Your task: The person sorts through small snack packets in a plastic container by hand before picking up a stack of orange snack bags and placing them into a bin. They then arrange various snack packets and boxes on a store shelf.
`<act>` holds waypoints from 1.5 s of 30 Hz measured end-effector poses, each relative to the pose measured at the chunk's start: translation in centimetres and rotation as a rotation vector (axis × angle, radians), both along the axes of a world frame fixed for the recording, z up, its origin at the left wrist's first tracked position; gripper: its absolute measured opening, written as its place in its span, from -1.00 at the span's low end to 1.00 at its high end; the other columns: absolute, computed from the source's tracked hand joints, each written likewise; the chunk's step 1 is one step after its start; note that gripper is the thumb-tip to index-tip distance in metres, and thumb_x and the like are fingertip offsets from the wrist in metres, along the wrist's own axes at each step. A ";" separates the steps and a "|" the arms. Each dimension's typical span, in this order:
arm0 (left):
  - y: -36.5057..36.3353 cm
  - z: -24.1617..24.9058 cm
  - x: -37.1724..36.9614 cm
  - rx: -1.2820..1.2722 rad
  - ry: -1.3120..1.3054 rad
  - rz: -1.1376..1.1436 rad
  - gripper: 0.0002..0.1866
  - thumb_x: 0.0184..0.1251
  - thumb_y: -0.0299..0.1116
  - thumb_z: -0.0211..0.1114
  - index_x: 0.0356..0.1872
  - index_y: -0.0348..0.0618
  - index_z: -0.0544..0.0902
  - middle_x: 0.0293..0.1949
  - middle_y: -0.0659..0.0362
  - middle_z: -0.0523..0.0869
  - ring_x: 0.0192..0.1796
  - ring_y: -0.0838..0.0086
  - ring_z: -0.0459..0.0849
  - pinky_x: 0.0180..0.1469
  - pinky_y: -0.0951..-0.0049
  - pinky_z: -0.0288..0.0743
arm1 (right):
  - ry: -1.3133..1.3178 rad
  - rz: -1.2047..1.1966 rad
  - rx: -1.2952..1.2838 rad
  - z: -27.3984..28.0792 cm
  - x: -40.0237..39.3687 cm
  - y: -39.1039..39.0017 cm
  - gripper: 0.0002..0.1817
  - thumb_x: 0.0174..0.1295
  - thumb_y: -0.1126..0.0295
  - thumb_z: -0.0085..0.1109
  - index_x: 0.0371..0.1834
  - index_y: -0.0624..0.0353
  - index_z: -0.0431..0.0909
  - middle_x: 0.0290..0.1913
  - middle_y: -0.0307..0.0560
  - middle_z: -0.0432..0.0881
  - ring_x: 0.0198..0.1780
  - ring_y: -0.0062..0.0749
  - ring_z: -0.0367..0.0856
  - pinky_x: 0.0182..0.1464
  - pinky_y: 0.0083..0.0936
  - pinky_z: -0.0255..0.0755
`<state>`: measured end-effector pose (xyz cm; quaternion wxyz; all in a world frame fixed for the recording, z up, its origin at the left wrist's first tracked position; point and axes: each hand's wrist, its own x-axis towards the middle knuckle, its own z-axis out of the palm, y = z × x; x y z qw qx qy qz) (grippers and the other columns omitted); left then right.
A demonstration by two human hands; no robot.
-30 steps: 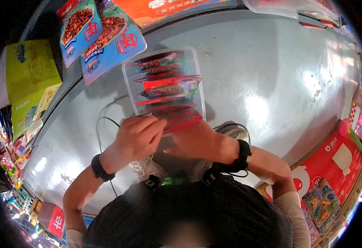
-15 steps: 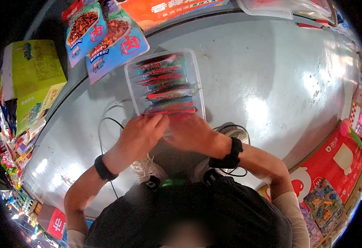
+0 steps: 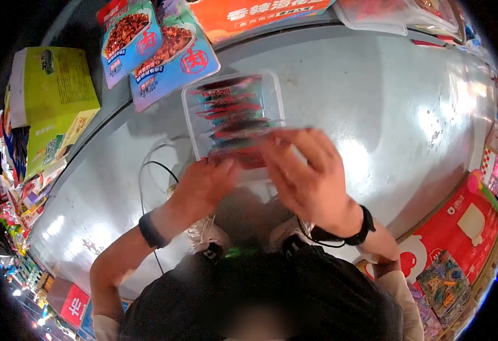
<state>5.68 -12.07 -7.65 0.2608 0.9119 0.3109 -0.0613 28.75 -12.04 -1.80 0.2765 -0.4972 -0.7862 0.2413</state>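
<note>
A clear plastic tray (image 3: 274, 91) lies on the grey floor (image 3: 385, 113), filled with a row of red and teal snack packets (image 3: 232, 108) standing on edge. My left hand (image 3: 203, 184) is at the tray's near left corner, its fingers curled against the nearest packets. Blurred by motion, my right hand (image 3: 308, 173) is lifted over the tray's near right side with its fingers spread and nothing in it. It hides the tray's near right corner. Both wrists wear black bands.
Two blue snack bags (image 3: 164, 51) lie beyond the tray, a green carton (image 3: 50, 94) far left, an orange box (image 3: 260, 11) and clear trays (image 3: 396, 11) at the top. A red box (image 3: 459, 219) stands at the right. A black cable (image 3: 149, 167) loops near my shoes (image 3: 206, 234).
My right hand has come off the near packets, lifting and swinging right with its fingers spread. My left hand stays at the near end of the row, which now looks pressed closer together.
</note>
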 end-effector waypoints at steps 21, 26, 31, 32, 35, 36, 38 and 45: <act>-0.6 0.2 0.3 0.088 0.019 -0.043 -0.65 0.16 -0.45 0.21 0.01 -0.19 0.53 -0.11 0.11 0.58 -0.15 0.26 0.68 -0.14 0.31 0.61 | -0.172 0.156 -0.167 -0.8 -0.6 3.1 -0.84 -0.01 0.53 0.22 -0.31 0.18 0.59 -0.24 -0.05 0.62 -0.11 -0.07 0.64 -0.02 -0.25 0.56; -1.5 -1.5 -0.6 -0.218 0.091 0.105 -0.81 0.38 -0.42 0.16 -0.03 -0.14 0.52 0.01 0.12 0.61 -0.02 0.30 0.66 -0.08 0.42 0.59 | -0.224 0.217 -0.177 -1.0 -0.9 2.1 -0.82 0.00 0.47 0.22 -0.30 0.22 0.56 -0.21 -0.02 0.65 -0.07 -0.08 0.65 0.01 -0.23 0.58; -1.7 0.5 -0.3 -0.279 -0.020 0.212 -0.89 0.41 -0.32 0.22 -0.21 -0.12 0.59 -0.35 0.23 0.71 -0.31 0.32 0.73 -0.34 0.33 0.63 | -0.254 0.229 -0.343 -1.1 -1.6 1.7 -0.80 0.28 0.35 0.21 -0.12 0.21 0.54 -0.17 0.02 0.64 -0.04 -0.01 0.63 0.04 -0.17 0.54; -1.9 0.4 -0.3 -0.280 -0.019 0.212 -0.89 0.41 -0.32 0.22 -0.21 -0.12 0.59 -0.35 0.23 0.71 -0.31 0.32 0.73 -0.34 0.33 0.63 | -0.253 0.229 -0.344 -1.2 -1.7 1.6 -0.80 0.28 0.35 0.21 -0.12 0.21 0.54 -0.17 0.02 0.64 -0.04 -0.01 0.63 0.04 -0.17 0.54; -2.2 0.4 -0.1 -0.078 -0.139 0.161 -0.91 0.33 -0.36 0.24 -0.24 -0.11 0.63 -0.50 0.23 0.70 -0.45 0.26 0.75 -0.47 0.26 0.62 | -0.203 0.259 -0.454 -1.4 -1.9 1.2 -0.77 0.31 0.30 0.22 -0.12 0.22 0.51 -0.13 0.08 0.63 -0.01 0.04 0.62 0.06 -0.11 0.52; -2.0 1.1 0.2 -0.055 -0.029 0.082 -0.90 0.27 -0.38 0.25 -0.25 -0.11 0.64 -0.49 0.18 0.70 -0.45 0.24 0.76 -0.48 0.24 0.63 | -0.185 0.268 -0.510 -1.4 -1.9 1.1 -0.75 0.27 0.34 0.22 -0.11 0.24 0.49 -0.11 0.12 0.62 0.00 0.07 0.62 0.06 -0.11 0.52; -2.0 1.8 0.6 -0.034 0.081 0.003 -0.88 0.21 -0.39 0.26 -0.25 -0.12 0.65 -0.48 0.14 0.71 -0.45 0.22 0.76 -0.50 0.22 0.63 | -0.166 0.280 -0.566 -1.7 -1.9 0.9 -0.73 0.23 0.38 0.23 -0.09 0.27 0.47 -0.08 0.16 0.61 0.02 0.09 0.62 0.07 -0.10 0.53; -2.1 1.2 0.6 -0.053 0.071 0.038 -0.84 0.13 -0.44 0.25 -0.27 -0.23 0.65 -0.47 0.05 0.71 -0.45 0.20 0.77 -0.51 0.22 0.64 | -0.242 0.380 -0.359 -4.5 -2.0 0.0 -0.63 0.04 0.44 0.24 -0.08 0.42 0.54 -0.10 0.24 0.62 -0.01 0.03 0.66 0.00 -0.19 0.63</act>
